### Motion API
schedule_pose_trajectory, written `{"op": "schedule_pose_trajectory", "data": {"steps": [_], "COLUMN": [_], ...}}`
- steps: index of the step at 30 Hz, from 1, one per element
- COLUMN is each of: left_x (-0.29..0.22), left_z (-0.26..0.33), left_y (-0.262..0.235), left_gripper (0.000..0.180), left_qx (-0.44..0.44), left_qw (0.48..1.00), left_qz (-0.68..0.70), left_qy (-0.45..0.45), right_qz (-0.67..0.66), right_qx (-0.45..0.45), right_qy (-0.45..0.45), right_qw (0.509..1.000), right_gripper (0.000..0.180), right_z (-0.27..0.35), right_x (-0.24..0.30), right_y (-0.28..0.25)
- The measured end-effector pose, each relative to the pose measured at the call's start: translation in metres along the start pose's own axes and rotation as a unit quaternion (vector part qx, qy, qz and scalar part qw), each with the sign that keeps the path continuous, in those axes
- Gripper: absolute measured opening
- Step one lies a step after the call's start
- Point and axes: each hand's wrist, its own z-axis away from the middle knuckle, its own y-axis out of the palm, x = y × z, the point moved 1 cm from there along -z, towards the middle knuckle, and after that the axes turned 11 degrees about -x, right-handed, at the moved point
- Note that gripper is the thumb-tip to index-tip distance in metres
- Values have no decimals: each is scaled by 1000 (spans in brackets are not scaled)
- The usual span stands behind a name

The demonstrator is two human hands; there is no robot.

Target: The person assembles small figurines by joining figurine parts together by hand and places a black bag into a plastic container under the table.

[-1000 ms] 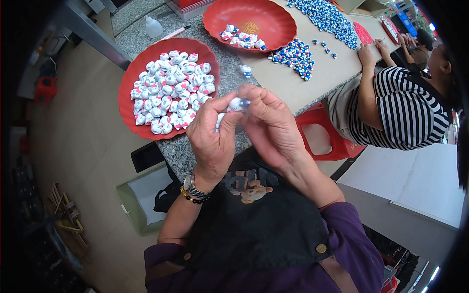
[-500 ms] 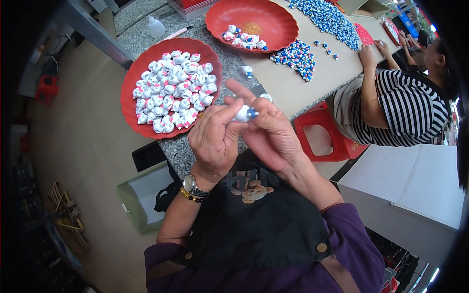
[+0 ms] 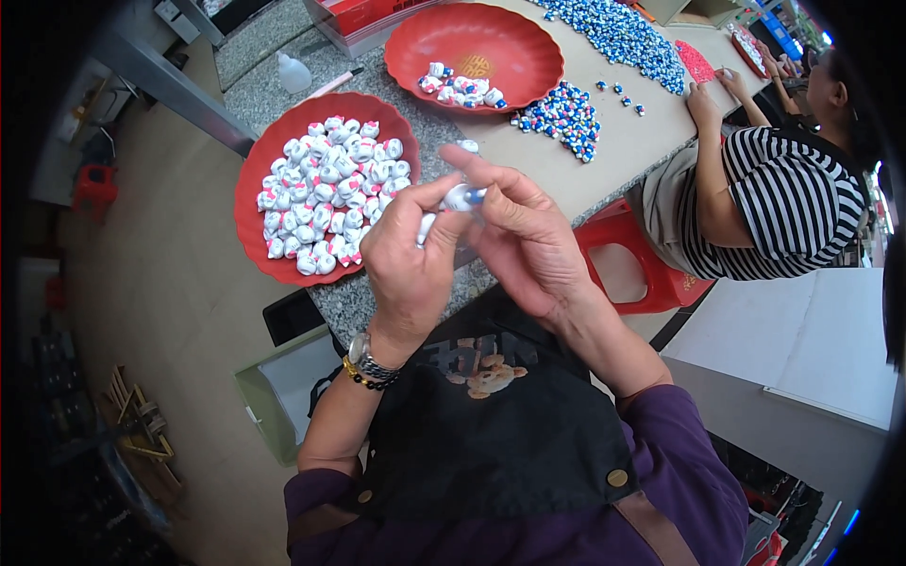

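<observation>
My left hand [image 3: 412, 259] pinches a small white figurine head [image 3: 456, 199] between thumb and forefinger. A second white piece [image 3: 427, 227] shows between the fingers of the same hand. From the right, the thumb and forefinger of my right hand [image 3: 528, 241] close on a small blue piece [image 3: 477, 196] touching the white head; its other fingers are partly extended. Left of my hands, a red scalloped tray [image 3: 247, 212] is heaped with white figurine heads [image 3: 330, 179] with pink bows. Another white piece [image 3: 468, 146] lies on the table just beyond my right fingertips.
A second red tray [image 3: 510, 42] holds several white-and-blue pieces. Beyond lie a small pile [image 3: 564, 121] and a large heap of blue pieces [image 3: 618, 42]. A squeeze bottle [image 3: 293, 73] stands far left. A person in a striped top [image 3: 793, 203] sits at the right, by a red stool [image 3: 628, 255].
The held white head and blue piece have shifted slightly left and up with my hands. A second white piece now shows at my left fingers. The whole view has tilted slightly.
</observation>
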Motion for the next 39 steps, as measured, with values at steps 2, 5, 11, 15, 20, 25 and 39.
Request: {"op": "schedule_pose_trajectory", "data": {"steps": [2,5,11,15,20,25,39], "left_x": [1,0,-6,-7,2,9,9], "left_z": [-2,-8,-10,-11,-24,-37,23], "left_y": [-2,-3,3,7,14,14,-25], "left_gripper": [23,25,23,23,22,29,41], "left_qx": [36,35,25,39,91,80,105], "left_qw": [970,921,866,860,871,805,668], "left_qz": [117,222,294,298,259,382,462], "left_qy": [-211,-318,-404,-413,-407,-447,-573], "right_qz": [114,409,631,632,627,677,799], "right_qx": [-7,10,66,59,54,-12,-73], "right_qy": [-79,-335,-558,-571,-583,-564,-440], "right_qw": [990,849,535,521,514,472,403], "right_gripper": [42,54,56,53,49,42,23], "right_z": [-1,-4,-13,-15,-28,-88,-167], "right_x": [9,26,31,33,39,80,105], "right_y": [3,6,7,5,2,-24,-78]}}
